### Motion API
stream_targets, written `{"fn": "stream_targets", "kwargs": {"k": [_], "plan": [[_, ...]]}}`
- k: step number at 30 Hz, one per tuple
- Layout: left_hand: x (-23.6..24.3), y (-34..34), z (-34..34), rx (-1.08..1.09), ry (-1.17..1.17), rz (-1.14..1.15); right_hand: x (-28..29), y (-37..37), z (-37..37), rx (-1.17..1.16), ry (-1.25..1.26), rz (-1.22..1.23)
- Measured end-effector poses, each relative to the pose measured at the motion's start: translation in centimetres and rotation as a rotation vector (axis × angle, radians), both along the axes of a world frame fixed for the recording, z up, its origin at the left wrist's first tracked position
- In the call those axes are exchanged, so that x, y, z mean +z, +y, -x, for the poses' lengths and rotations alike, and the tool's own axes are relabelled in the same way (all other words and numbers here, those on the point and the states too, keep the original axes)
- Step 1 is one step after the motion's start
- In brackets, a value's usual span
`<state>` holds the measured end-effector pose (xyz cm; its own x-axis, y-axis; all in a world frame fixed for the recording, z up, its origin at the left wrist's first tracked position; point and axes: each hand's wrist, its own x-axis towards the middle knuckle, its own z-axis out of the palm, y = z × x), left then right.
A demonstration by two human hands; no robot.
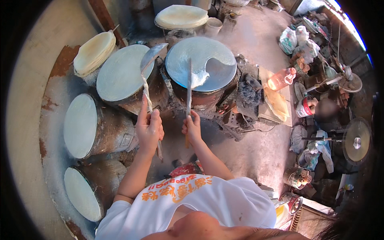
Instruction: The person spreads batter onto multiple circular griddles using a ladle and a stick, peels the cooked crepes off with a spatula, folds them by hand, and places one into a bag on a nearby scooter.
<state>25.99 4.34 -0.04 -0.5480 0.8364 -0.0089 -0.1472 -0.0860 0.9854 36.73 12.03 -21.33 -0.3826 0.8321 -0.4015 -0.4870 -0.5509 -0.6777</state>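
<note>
Over one griddle, a stick is extended from the closed right hand. A ladle is clasped by the left.

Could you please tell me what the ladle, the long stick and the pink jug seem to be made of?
Ladle: probably metal, its bowl grey with a dull shine; the handle's pale covering is unclear.
Long stick: perhaps wood, brown at its lower end, though greyish above.
Pink jug: likely plastic, smooth and translucent-looking.
</note>
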Motion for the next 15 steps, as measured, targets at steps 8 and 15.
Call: {"fn": "stream_targets", "kwargs": {"k": [8, 15], "plan": [[-1.4, -1.1, -0.2, -0.037, 0.043, 0.089, 2.7, 3.9, -2.2, -0.29, 0.023, -0.065], [-1.4, 0.8, -0.9, -0.072, 0.073, 0.044, 1.9, 0.1, -8.0, 0.081, -0.246, 0.03]]}}
